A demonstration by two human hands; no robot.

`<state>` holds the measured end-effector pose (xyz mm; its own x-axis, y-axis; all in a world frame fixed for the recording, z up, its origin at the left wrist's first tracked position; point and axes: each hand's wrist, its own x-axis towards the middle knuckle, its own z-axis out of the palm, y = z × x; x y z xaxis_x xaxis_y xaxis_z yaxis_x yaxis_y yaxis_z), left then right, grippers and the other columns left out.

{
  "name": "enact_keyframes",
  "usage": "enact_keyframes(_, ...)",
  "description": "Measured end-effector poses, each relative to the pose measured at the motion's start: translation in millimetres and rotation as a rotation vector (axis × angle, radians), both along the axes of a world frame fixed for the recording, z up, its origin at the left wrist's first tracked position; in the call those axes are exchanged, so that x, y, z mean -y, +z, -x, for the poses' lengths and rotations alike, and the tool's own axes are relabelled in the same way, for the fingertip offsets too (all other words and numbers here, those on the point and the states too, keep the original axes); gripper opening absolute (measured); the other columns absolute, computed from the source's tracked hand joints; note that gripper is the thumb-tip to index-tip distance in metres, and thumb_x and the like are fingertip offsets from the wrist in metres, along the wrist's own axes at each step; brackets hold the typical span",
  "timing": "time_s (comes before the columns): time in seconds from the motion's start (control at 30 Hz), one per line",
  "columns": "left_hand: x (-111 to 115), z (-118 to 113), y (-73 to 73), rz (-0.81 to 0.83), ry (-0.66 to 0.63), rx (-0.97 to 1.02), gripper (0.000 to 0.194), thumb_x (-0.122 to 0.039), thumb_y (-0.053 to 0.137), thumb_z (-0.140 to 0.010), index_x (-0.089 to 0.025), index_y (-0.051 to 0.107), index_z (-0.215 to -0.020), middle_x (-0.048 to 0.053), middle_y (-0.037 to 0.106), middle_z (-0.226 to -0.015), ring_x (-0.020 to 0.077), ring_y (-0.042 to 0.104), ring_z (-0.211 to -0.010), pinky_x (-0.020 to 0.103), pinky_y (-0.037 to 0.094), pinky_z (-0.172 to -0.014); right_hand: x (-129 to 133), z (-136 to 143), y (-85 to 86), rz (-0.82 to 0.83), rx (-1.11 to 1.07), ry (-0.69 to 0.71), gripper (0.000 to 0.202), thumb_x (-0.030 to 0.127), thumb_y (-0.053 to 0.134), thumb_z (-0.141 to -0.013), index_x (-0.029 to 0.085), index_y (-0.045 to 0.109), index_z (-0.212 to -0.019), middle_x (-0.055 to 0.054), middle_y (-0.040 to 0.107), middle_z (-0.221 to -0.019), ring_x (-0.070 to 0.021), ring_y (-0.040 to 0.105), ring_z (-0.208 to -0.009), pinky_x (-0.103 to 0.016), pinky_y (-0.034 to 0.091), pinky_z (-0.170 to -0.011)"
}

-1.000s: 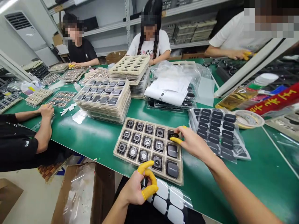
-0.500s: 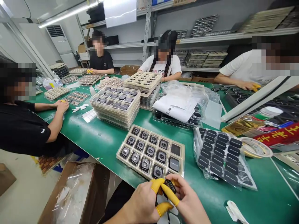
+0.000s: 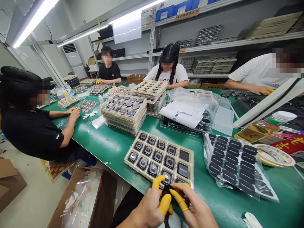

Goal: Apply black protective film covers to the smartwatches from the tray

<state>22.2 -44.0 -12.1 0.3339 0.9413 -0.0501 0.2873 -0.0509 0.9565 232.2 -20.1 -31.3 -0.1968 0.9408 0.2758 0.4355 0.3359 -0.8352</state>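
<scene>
- The left hand (image 3: pixel 150 204) is half curled, thumb and fingers closed on a small black piece (image 3: pixel 167 189) with yellow cots over the fingertips.
- Its forefinger sticks out ahead, the tip overlapping a watch body (image 3: pixel 167 177) in the front row; from here I can't tell whether they touch.
- The right hand (image 3: pixel 196 205) comes in from the other side, fingers bent and close together, pinching the same black piece; cots cover some of its tips too.
- That piece sits between the two hands, just off the near edge of the tray (image 3: pixel 192 166), its shape mostly hidden by fingers.
- The tray lies on the green table (image 3: pixel 99 147), its watch bodies showing round backs in four columns; the last column's far compartment shows a flat dark rectangle, the middle one a dark square with lettering.
- Pale patches (image 3: pixel 174 220) show below the hands.
- To the tray's right lies a sheet of black oblong pieces (image 3: pixel 232 158), beside a tape roll (image 3: pixel 273 155).
</scene>
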Motion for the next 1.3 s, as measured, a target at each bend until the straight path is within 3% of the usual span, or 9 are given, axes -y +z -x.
enact_keyframes(0.1,-1,0,-5.1,0.113,-0.034,0.203,0.071,-0.073,0.053,-0.107,-0.016,0.061,-0.149,-0.002,0.060,-0.069,0.0132,0.050,-0.055,0.028,0.047,-0.059,4,6,2.7,-0.119,0.007,-0.019,0.037,0.022,0.057,-0.092,0.030,0.085,-0.115,-0.005,0.088,-0.106,-0.0230,0.087,-0.086,-0.027,0.070,-0.074)
enact_keyframes(0.17,-1,-2,-12.2,0.172,-0.055,0.322,0.084,-0.077,0.058,-0.103,-0.014,0.051,-0.158,-0.003,0.058,-0.070,0.0110,0.047,-0.052,0.026,0.042,-0.057,6,8,4.5,-0.167,0.019,-0.015,0.036,0.021,0.057,-0.095,0.031,0.083,-0.117,-0.004,0.087,-0.106,-0.0212,0.086,-0.085,-0.025,0.069,-0.072)
enact_keyframes(0.33,-3,-2,-26.4,0.237,-0.148,0.501,0.081,-0.066,0.081,-0.095,-0.018,0.053,-0.153,-0.006,0.059,-0.074,0.0072,0.048,-0.053,0.024,0.044,-0.060,7,9,15.1,-0.135,0.003,0.038,0.021,0.023,0.062,-0.097,0.030,0.078,-0.108,-0.004,0.082,-0.096,-0.0199,0.078,-0.072,-0.027,0.065,-0.064)
enact_keyframes(0.5,-4,0,-42.5,0.273,-0.089,0.572,0.097,-0.053,0.109,-0.064,-0.021,0.060,-0.140,-0.005,0.064,-0.084,0.0060,0.054,-0.059,0.020,0.044,-0.059,3,15,27.0,-0.042,-0.023,0.120,0.018,0.031,0.059,-0.105,0.028,0.071,-0.092,-0.003,0.074,-0.084,-0.0183,0.067,-0.063,-0.027,0.059,-0.058)
enact_keyframes(0.7,-4,5,-53.5,0.162,-0.005,0.524,0.096,-0.054,0.112,-0.056,-0.020,0.068,-0.135,0.006,0.074,-0.105,0.0144,0.069,-0.087,0.024,0.052,-0.076,1,17,25.3,-0.101,-0.017,0.142,0.017,0.023,0.057,-0.103,0.028,0.071,-0.095,-0.002,0.075,-0.085,-0.0186,0.070,-0.068,-0.027,0.060,-0.061)
enact_keyframes(0.9,-11,8,-47.8,0.154,0.013,0.420,0.092,-0.063,0.110,-0.052,-0.019,0.073,-0.124,0.001,0.073,-0.091,0.0108,0.062,-0.069,0.025,0.052,-0.066,6,10,33.6,-0.066,-0.053,0.125,0.019,0.030,0.058,-0.105,0.027,0.074,-0.093,-0.005,0.076,-0.087,-0.0210,0.071,-0.072,-0.030,0.062,-0.066)
enact_keyframes(1.07,-13,10,-35.8,0.157,0.022,0.424,0.089,-0.063,0.110,-0.053,-0.017,0.075,-0.122,0.002,0.075,-0.087,0.0116,0.064,-0.067,0.025,0.055,-0.065,0,-38,51.2,0.148,-0.086,0.092,0.032,0.050,0.062,-0.107,0.026,0.072,-0.088,-0.005,0.075,-0.085,-0.0225,0.070,-0.074,-0.031,0.059,-0.066)
enact_keyframes(1.2,-5,25,-30.6,0.092,0.141,0.352,0.072,-0.057,0.108,-0.061,-0.018,0.081,-0.115,0.010,0.083,-0.104,0.0216,0.081,-0.088,0.030,0.068,-0.081,-12,-112,66.0,0.180,0.004,-0.188,0.037,0.060,0.071,-0.098,0.026,0.072,-0.084,-0.006,0.074,-0.081,-0.0221,0.064,-0.072,-0.034,0.054,-0.067)
enact_keyframes(1.3,-16,44,-39.0,0.016,0.252,0.343,0.068,-0.048,0.110,-0.060,-0.019,0.082,-0.115,0.011,0.086,-0.112,0.0240,0.085,-0.096,0.029,0.072,-0.086,-25,-198,71.4,0.235,0.109,-0.480,0.033,0.056,0.079,-0.090,0.024,0.072,-0.083,-0.006,0.076,-0.085,-0.0219,0.064,-0.076,-0.034,0.053,-0.072)
